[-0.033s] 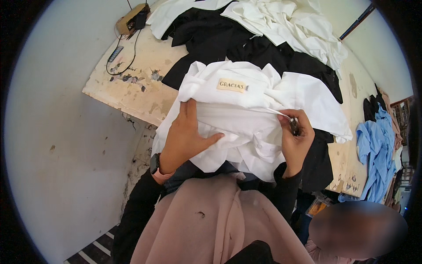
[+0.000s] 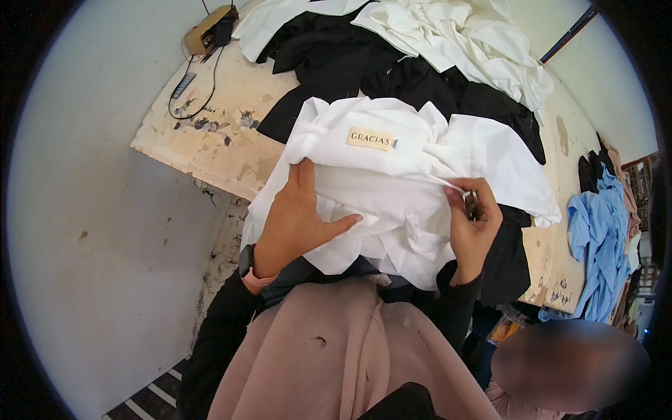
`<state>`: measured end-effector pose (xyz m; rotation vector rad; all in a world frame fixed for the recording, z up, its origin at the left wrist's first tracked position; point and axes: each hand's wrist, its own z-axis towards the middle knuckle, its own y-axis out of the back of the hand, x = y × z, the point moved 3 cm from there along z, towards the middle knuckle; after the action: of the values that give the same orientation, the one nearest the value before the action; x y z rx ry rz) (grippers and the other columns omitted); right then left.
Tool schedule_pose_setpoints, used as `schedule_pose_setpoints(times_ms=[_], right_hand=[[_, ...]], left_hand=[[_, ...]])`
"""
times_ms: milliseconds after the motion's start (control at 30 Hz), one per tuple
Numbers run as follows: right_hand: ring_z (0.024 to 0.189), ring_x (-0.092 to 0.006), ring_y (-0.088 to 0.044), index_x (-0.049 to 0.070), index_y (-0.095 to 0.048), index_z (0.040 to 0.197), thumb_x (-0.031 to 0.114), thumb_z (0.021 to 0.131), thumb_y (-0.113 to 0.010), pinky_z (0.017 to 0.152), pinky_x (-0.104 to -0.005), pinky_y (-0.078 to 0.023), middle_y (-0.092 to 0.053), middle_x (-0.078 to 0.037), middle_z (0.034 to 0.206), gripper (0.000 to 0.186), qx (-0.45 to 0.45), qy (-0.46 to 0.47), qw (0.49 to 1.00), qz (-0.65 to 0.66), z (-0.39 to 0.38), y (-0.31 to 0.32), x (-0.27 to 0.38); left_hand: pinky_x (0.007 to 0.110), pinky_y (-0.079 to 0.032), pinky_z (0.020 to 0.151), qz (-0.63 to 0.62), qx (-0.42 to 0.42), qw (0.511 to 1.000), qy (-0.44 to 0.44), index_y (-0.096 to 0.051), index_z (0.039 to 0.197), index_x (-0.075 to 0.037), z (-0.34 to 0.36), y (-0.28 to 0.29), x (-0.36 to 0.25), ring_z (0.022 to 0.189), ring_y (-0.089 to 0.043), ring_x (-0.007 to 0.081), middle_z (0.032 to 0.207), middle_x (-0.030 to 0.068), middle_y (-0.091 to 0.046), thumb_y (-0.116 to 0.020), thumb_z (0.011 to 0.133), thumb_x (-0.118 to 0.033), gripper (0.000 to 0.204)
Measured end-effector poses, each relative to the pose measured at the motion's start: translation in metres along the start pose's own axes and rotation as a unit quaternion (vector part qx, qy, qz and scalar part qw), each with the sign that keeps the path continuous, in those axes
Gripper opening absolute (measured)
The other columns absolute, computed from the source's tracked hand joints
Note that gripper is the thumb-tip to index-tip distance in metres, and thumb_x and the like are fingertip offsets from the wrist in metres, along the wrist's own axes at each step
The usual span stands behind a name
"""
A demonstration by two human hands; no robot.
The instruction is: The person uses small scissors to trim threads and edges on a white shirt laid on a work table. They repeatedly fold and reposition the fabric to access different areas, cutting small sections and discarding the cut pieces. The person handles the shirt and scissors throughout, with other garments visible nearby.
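Observation:
A white garment (image 2: 378, 189) with a small cream label (image 2: 371, 138) lies bunched at the table's near edge, partly over my lap. My left hand (image 2: 297, 213) rests on its left side, fingers stretched to a folded edge and thumb spread away. At the right, my right hand (image 2: 474, 224) is closed, pinching the garment's edge between thumb and fingers. Inside that same hand sits a small dark metal tool (image 2: 470, 204), like thread snips, mostly hidden by the fingers.
Black cloth (image 2: 413, 84) and more white garments (image 2: 462, 35) are heaped behind on the worn table (image 2: 168, 140). A small box with a cable (image 2: 210, 31) stands far left. Blue clothing (image 2: 602, 224) hangs at the right. Another person (image 2: 570, 364) is close by at the lower right.
The left thumb has shifted slightly to the right. The label and the cloth around it have moved very slightly; the right hand keeps its pinch.

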<state>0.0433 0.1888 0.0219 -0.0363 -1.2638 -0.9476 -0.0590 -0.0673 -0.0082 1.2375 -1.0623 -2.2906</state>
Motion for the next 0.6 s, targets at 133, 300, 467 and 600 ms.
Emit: schedule_pose_setpoints(times_ms=[133,300,467,600], right_hand=[[0.068,-0.0117,-0.061,0.003,-0.072,0.096,-0.003,0.08,-0.073,0.064,-0.0256,-0.047,-0.071,-0.007,0.084,0.017,0.242,-0.032,0.97,-0.022,-0.017,0.015,0.005],[0.075,-0.0295,-0.07,0.017,-0.072,0.12,0.011,0.084,-0.074,0.067,-0.0368,-0.053,-0.073,-0.011,0.09,0.037,0.353,0.058,0.933,-0.044,-0.019,-0.007,0.019],[0.068,-0.0356,-0.068,0.027,-0.047,0.151,0.042,0.086,-0.072,0.061,-0.0434,-0.051,-0.066,-0.014,0.069,0.072,0.426,0.083,0.885,-0.168,-0.014,-0.034,0.028],[0.067,-0.0358,-0.068,0.014,-0.047,0.15,0.049,0.088,-0.07,0.063,-0.0463,-0.051,-0.066,-0.016,0.068,0.075,0.383,0.05,0.912,-0.139,0.021,-0.052,0.014]], left_hand=[[0.045,-0.058,0.075,-0.093,0.008,0.995,0.04,-0.041,0.133,0.008,0.015,0.006,0.006,0.096,-0.072,0.041,0.118,0.0264,-0.067,-0.079,0.084,-0.027,0.072],[0.047,-0.055,0.079,-0.188,-0.01,0.982,0.0,-0.047,0.131,0.006,0.068,-0.011,0.026,0.098,-0.07,0.0391,0.111,0.0245,-0.069,-0.067,0.09,-0.014,0.05],[0.064,-0.007,0.11,-0.018,0.096,0.989,-0.111,-0.049,0.139,0.002,0.085,-0.067,0.02,0.145,-0.028,0.0433,0.141,0.0271,-0.051,-0.058,0.09,-0.023,0.055],[0.064,-0.008,0.113,0.04,0.029,0.987,-0.151,-0.045,0.146,-0.006,0.063,-0.064,0.018,0.143,-0.031,0.0458,0.145,0.022,-0.049,-0.064,0.091,-0.027,0.062]])
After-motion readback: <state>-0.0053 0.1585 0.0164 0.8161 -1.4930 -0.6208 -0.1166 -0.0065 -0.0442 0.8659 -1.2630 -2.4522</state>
